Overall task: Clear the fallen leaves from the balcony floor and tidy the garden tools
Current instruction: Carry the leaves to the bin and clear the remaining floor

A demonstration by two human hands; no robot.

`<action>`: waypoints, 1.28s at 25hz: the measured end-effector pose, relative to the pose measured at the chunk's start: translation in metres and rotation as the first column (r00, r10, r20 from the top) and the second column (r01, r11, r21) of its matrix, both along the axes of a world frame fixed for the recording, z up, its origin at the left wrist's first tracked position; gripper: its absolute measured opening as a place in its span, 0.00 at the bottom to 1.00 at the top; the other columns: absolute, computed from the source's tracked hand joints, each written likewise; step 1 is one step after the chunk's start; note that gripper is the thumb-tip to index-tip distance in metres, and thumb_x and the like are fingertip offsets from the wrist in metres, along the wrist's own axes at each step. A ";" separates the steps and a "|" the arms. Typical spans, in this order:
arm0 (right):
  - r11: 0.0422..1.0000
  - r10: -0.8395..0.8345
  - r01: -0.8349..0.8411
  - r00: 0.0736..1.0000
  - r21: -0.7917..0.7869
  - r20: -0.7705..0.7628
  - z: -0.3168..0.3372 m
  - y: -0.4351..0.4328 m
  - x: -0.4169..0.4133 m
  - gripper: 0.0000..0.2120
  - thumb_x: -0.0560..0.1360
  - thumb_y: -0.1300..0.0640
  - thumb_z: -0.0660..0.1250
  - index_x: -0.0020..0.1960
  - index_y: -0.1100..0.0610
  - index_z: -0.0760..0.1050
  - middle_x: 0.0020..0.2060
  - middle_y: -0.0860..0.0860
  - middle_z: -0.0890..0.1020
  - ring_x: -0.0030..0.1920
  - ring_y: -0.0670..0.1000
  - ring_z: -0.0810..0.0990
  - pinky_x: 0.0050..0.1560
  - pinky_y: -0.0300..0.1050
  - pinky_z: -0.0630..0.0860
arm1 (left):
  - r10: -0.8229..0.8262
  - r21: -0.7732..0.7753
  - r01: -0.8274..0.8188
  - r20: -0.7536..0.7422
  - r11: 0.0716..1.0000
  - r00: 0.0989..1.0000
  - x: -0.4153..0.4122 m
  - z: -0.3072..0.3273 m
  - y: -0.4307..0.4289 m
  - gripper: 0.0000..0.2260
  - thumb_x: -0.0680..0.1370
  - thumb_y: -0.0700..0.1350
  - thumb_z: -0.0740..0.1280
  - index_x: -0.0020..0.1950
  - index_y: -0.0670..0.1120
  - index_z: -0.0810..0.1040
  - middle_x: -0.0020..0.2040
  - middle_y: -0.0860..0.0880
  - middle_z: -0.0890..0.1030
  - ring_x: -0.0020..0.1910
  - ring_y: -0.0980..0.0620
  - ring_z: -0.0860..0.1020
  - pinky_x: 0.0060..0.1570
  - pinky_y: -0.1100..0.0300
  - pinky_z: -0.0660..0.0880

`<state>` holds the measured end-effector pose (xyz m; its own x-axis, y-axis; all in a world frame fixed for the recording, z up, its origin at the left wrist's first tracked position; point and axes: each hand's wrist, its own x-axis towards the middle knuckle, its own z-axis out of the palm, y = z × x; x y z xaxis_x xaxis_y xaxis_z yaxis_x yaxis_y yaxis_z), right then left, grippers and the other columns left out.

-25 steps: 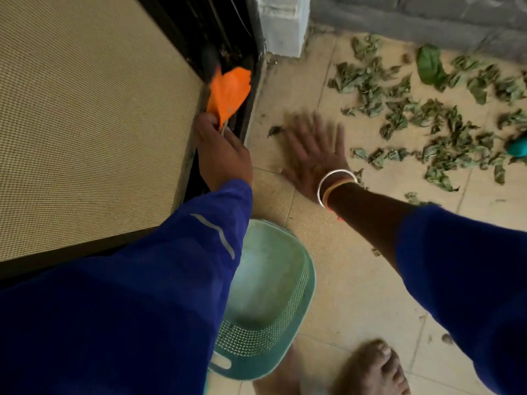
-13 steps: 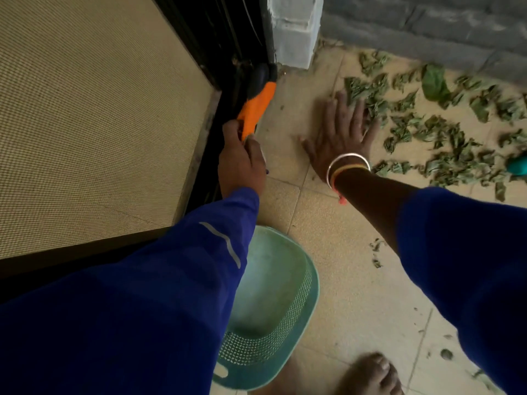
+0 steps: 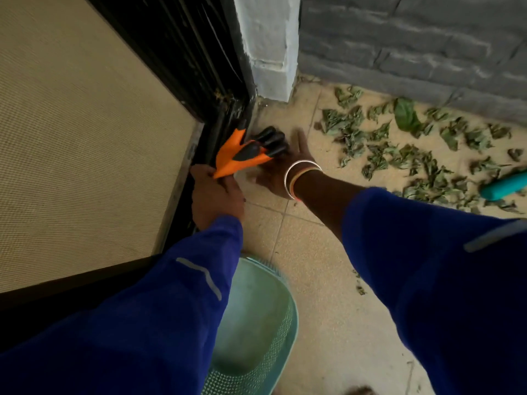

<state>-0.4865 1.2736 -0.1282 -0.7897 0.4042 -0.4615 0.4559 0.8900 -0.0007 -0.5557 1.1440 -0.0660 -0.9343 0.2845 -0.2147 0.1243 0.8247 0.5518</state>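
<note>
An orange garden glove [image 3: 236, 158] with black claw tips is pinched at its cuff by my left hand [image 3: 215, 195], beside the black frame at the floor's left edge. My right hand [image 3: 281, 169], bangles on the wrist, is spread open right against the glove's claw tips; I cannot tell whether it grips them. Dry green fallen leaves [image 3: 399, 149] lie scattered over the tan tiles to the right. A teal tool handle [image 3: 504, 185] rests among them at the right edge.
A pale green perforated basket [image 3: 256, 323] sits on the floor below my arms. A beige woven panel [image 3: 85, 152] in a black frame fills the left. A white pillar [image 3: 268, 44] and a grey brick wall [image 3: 413, 44] close off the far side.
My left hand has drawn the orange glove out from the dark frame gap, so its black claws show. My right hand has moved left from the leaves to the glove.
</note>
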 end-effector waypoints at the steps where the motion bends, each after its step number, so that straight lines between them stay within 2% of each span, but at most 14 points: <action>1: 0.998 -0.068 0.068 0.998 0.012 0.014 -0.002 0.006 0.002 0.36 0.78 0.31 0.43 0.80 0.46 0.39 0.80 0.51 0.41 0.78 0.59 0.35 0.71 0.74 0.36 | -0.146 -0.121 0.145 0.003 0.982 0.989 0.001 -0.004 0.000 0.13 0.78 0.43 0.65 0.62 0.42 0.71 0.57 0.41 0.78 0.55 0.39 0.78 0.46 0.53 0.69; 3: 0.971 -0.233 0.234 0.972 0.052 -0.033 -0.005 0.027 0.020 0.39 0.76 0.28 0.43 0.80 0.47 0.39 0.80 0.49 0.39 0.78 0.59 0.35 0.71 0.74 0.38 | -0.416 -0.352 0.387 -0.006 0.852 0.909 0.000 -0.009 0.001 0.18 0.75 0.43 0.67 0.64 0.43 0.70 0.61 0.41 0.75 0.59 0.38 0.77 0.53 0.48 0.72; 5: 0.909 -0.407 0.413 0.908 0.055 -0.100 -0.009 0.054 0.047 0.40 0.76 0.28 0.42 0.80 0.48 0.38 0.80 0.47 0.39 0.79 0.58 0.36 0.72 0.72 0.38 | -0.569 -0.549 0.469 -0.015 0.692 0.822 0.003 -0.011 0.002 0.24 0.71 0.44 0.69 0.66 0.44 0.69 0.64 0.41 0.72 0.63 0.38 0.73 0.57 0.46 0.70; 6: 0.873 -0.482 0.487 0.870 0.033 -0.102 -0.009 0.067 0.063 0.41 0.76 0.28 0.42 0.80 0.49 0.38 0.80 0.47 0.39 0.79 0.58 0.36 0.73 0.71 0.38 | -0.587 -0.558 0.473 -0.031 0.682 0.809 0.009 -0.010 0.004 0.26 0.69 0.43 0.70 0.66 0.44 0.69 0.64 0.41 0.71 0.63 0.38 0.71 0.58 0.45 0.68; 9: 0.764 -0.643 0.645 0.762 -0.007 -0.077 -0.006 0.079 0.117 0.41 0.76 0.28 0.41 0.80 0.51 0.38 0.80 0.48 0.40 0.79 0.58 0.38 0.74 0.70 0.42 | -0.637 -0.413 0.541 -0.136 0.733 0.759 0.026 -0.003 0.012 0.25 0.64 0.41 0.72 0.60 0.44 0.73 0.60 0.40 0.72 0.60 0.38 0.71 0.54 0.45 0.67; 12: 0.691 -0.718 0.722 0.692 0.041 -0.078 -0.006 0.059 0.180 0.39 0.77 0.30 0.39 0.80 0.51 0.39 0.80 0.49 0.39 0.79 0.59 0.40 0.74 0.70 0.45 | -0.836 -0.283 0.787 -0.165 0.548 0.523 0.046 -0.006 0.044 0.21 0.68 0.44 0.70 0.59 0.44 0.74 0.57 0.41 0.74 0.58 0.38 0.72 0.54 0.45 0.67; 17: 0.679 -0.706 0.729 0.681 0.087 -0.194 0.000 0.048 0.266 0.36 0.78 0.31 0.41 0.81 0.48 0.43 0.80 0.50 0.39 0.79 0.59 0.39 0.75 0.70 0.45 | -0.943 -0.199 0.923 -0.120 0.330 0.311 0.074 -0.040 0.139 0.28 0.73 0.54 0.60 0.69 0.41 0.70 0.69 0.38 0.69 0.68 0.37 0.67 0.67 0.44 0.66; 20: 0.567 -0.785 0.821 0.564 0.068 -0.257 0.002 0.072 0.301 0.37 0.78 0.32 0.45 0.81 0.49 0.44 0.80 0.51 0.41 0.79 0.59 0.41 0.75 0.69 0.47 | -0.955 -0.204 0.933 -0.086 0.295 0.283 0.100 -0.070 0.195 0.31 0.79 0.57 0.62 0.77 0.42 0.61 0.77 0.37 0.59 0.76 0.37 0.58 0.75 0.45 0.57; 24: 0.498 -0.846 0.865 0.472 -0.052 -0.249 -0.005 0.110 0.334 0.35 0.79 0.35 0.52 0.80 0.50 0.49 0.80 0.52 0.44 0.79 0.61 0.42 0.75 0.66 0.51 | -0.921 -0.189 0.902 -0.038 0.388 0.388 0.149 -0.088 0.231 0.35 0.80 0.61 0.60 0.81 0.48 0.52 0.81 0.41 0.50 0.79 0.39 0.50 0.78 0.46 0.50; 26: 0.529 -0.834 0.847 0.506 -0.057 -0.220 -0.011 0.114 0.343 0.33 0.80 0.37 0.51 0.80 0.53 0.52 0.80 0.56 0.48 0.79 0.62 0.43 0.77 0.64 0.49 | -0.932 -0.100 0.927 -0.007 0.361 0.362 0.176 -0.083 0.232 0.32 0.81 0.61 0.59 0.80 0.50 0.52 0.81 0.42 0.50 0.79 0.40 0.51 0.77 0.46 0.52; 27: 0.565 -0.808 0.825 0.548 -0.023 -0.216 -0.012 0.111 0.346 0.32 0.81 0.39 0.50 0.79 0.56 0.55 0.79 0.58 0.51 0.79 0.62 0.43 0.77 0.63 0.45 | -0.961 -0.044 0.960 0.001 0.277 0.278 0.186 -0.079 0.229 0.30 0.82 0.59 0.59 0.80 0.50 0.54 0.80 0.43 0.52 0.78 0.41 0.55 0.76 0.46 0.56; 29: 0.600 -0.771 0.800 0.581 0.006 -0.260 -0.011 0.099 0.352 0.28 0.82 0.43 0.50 0.76 0.60 0.60 0.78 0.62 0.54 0.79 0.62 0.44 0.78 0.60 0.40 | -0.998 -0.017 0.998 -0.024 -0.054 -0.054 0.204 -0.074 0.220 0.26 0.83 0.58 0.57 0.79 0.52 0.57 0.80 0.44 0.57 0.76 0.43 0.62 0.74 0.44 0.62; 31: 0.526 -0.803 0.846 0.461 -0.084 -0.377 -0.006 0.086 0.357 0.25 0.82 0.50 0.53 0.75 0.60 0.61 0.79 0.62 0.50 0.79 0.63 0.43 0.79 0.58 0.43 | -0.944 -0.083 0.947 -0.094 -0.310 -0.318 0.212 -0.073 0.209 0.25 0.83 0.54 0.58 0.79 0.52 0.58 0.79 0.42 0.60 0.75 0.43 0.63 0.73 0.45 0.61; 32: 0.458 -0.825 0.878 0.360 -0.142 -0.435 -0.004 0.082 0.359 0.25 0.81 0.54 0.55 0.76 0.60 0.59 0.79 0.61 0.49 0.79 0.63 0.46 0.79 0.57 0.47 | -0.919 -0.140 0.936 -0.188 -0.323 -0.345 0.212 -0.073 0.211 0.24 0.83 0.52 0.60 0.78 0.50 0.61 0.77 0.41 0.64 0.72 0.42 0.67 0.72 0.44 0.64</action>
